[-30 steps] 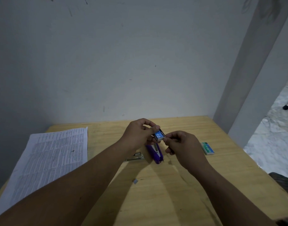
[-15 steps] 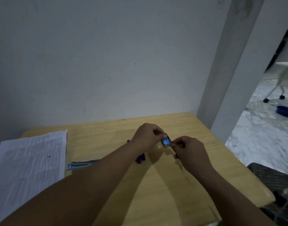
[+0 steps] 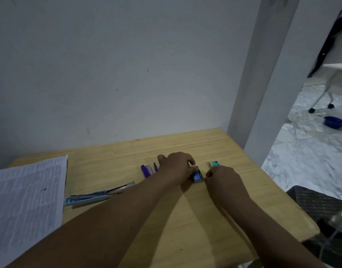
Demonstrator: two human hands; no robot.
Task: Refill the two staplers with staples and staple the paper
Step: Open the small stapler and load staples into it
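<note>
Both hands meet on the blue box [image 3: 197, 176] of staples at mid-table [image 3: 185, 219]. My left hand [image 3: 177, 167] pinches its far end; my right hand [image 3: 222, 178] is curled at its near corner, though I cannot tell whether those fingertips grip it. The purple stapler [image 3: 146, 170] lies just left of the box, partly behind my left wrist; the blue stapler [image 3: 100, 195] lies open farther left, beside the paper [image 3: 25, 200]. A green box [image 3: 214, 163] sits just beyond the blue one. I judge the risk is the box sliding open too far, scattering staple strips across the wood. My left forearm crosses above the blue stapler's tip, so reaching it means first drawing back.
</note>
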